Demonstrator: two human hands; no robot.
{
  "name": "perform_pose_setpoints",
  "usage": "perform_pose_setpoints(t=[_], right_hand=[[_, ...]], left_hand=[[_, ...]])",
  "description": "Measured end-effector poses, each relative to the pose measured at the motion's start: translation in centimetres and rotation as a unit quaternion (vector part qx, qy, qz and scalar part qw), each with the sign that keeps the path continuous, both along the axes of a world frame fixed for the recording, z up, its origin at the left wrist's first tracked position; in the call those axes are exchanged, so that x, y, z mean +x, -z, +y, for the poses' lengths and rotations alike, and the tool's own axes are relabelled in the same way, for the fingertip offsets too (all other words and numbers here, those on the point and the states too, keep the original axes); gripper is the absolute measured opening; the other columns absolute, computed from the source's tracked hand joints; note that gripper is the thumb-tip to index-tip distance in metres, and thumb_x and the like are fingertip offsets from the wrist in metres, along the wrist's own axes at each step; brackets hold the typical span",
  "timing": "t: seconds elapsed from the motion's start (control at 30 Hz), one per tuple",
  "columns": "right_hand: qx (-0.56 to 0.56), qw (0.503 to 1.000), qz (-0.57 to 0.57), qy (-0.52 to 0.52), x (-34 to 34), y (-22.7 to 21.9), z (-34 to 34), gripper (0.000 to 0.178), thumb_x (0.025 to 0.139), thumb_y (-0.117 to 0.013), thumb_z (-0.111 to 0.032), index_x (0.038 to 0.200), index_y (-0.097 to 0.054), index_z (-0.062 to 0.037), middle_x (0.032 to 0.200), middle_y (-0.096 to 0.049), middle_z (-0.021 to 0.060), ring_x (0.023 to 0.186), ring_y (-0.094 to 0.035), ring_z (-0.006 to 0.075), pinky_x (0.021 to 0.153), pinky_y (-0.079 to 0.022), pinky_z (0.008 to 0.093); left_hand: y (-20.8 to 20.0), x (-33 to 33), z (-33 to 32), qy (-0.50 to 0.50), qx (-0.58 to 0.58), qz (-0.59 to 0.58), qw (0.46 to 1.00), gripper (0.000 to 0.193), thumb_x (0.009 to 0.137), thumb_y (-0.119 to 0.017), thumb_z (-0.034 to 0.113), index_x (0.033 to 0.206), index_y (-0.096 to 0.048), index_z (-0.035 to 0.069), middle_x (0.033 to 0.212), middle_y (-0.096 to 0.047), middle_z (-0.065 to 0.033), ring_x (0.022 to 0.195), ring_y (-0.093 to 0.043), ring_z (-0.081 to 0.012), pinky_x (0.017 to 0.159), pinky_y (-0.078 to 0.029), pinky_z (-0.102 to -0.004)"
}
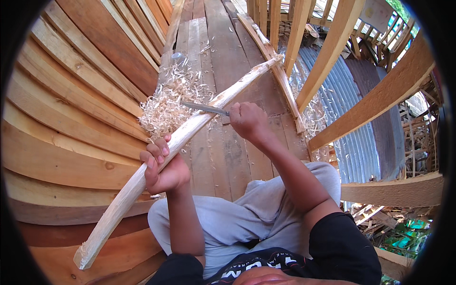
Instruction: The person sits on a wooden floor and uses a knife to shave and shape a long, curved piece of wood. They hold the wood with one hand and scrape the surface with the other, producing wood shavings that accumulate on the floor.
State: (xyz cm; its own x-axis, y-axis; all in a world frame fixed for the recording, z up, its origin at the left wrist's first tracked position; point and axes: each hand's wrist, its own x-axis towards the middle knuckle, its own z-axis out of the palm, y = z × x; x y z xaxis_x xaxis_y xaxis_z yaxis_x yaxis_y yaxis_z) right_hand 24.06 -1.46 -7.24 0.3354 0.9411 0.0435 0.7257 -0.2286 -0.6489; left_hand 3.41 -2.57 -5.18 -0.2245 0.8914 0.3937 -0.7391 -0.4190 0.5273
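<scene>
A long, pale, peeled wooden pole [190,127] runs slantwise across the view, from the lower left up to the railing at the upper right. My left hand [164,164] is wrapped around it from below, a little under its middle. In my right hand [248,121] is the handle of a knife, mostly hidden by my fist. The knife blade [205,108] points left and lies across the pole, touching it or just above it. Curled wood shavings [166,107] are heaped on the floor beyond the blade.
A plank wall [71,114] closes in the left side. Wooden railing posts [327,57] stand along the right, with corrugated metal sheet [344,114] below them. A small greyish cup-like object [178,58] sits behind the shavings on the board floor [228,161]. My crossed legs [242,213] are close below.
</scene>
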Motion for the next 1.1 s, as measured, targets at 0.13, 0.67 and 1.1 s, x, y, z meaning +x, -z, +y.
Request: perform_pose_setpoints(t=[0.13, 0.67, 1.1], right_hand=[[0.046, 0.995, -0.045, 0.077, 0.3, 2.0, 1.3, 0.052, 0.092, -0.034, -0.031, 0.075, -0.065, 0.0068, 0.080, -0.064, 0.0287, 0.071, -0.062, 0.0474, 0.074, -0.049, 0.0557], [0.025, 0.999, -0.010, 0.032, -0.5, 1.2, 0.4, 0.048, 0.089, -0.035, -0.028, 0.073, -0.067, 0.0042, 0.079, -0.064, 0.0288, 0.080, -0.062, 0.0462, 0.080, -0.047, 0.0556], [0.070, 0.992, 0.002, -0.105, 1.6, -2.7, -2.2, 0.060, 0.098, -0.035, -0.046, 0.075, -0.067, -0.0019, 0.073, -0.063, 0.0228, 0.073, -0.061, 0.0422, 0.068, -0.047, 0.0492]], left_hand=[[-0.1, 0.2, 0.7, -0.016, -0.012, -0.005, 1.000, 0.018, 0.072, -0.054, 0.022, 0.067, -0.037, 0.018, 0.067, -0.039, 0.0024, 0.072, -0.043, -0.0138, 0.090, -0.035, -0.0409], [0.2, -1.0, 0.9, 0.034, 0.078, 0.023, 0.996, 0.018, 0.072, -0.055, 0.020, 0.068, -0.037, 0.017, 0.067, -0.037, 0.0025, 0.072, -0.041, -0.0141, 0.091, -0.032, -0.0404], [-0.3, -2.2, 1.3, 0.038, 0.117, 0.049, 0.991, 0.020, 0.070, -0.056, 0.021, 0.068, -0.036, 0.018, 0.065, -0.036, 0.0023, 0.070, -0.040, -0.0139, 0.087, -0.035, -0.0409]])
